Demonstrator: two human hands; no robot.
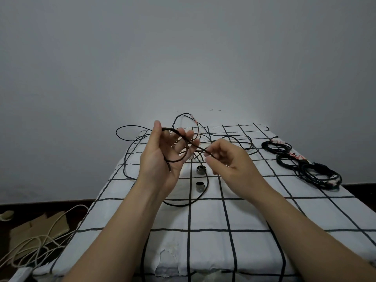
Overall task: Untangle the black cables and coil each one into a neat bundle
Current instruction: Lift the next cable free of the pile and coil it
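On the checked sheet [205,251], coiled bundles [317,174] right of loose cable tangle [198,148]

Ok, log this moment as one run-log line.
stage: coiling | left hand: holds loop of black cable | right hand: pinches same cable | rest: loose on checked sheet | done: coiled bundles, far right

A white cloth [209,251] with a black grid covers the table before a grey wall [183,47], while on the dark floor [24,208] at left, pale cords [38,239] lie over flattened cardboard [40,226].
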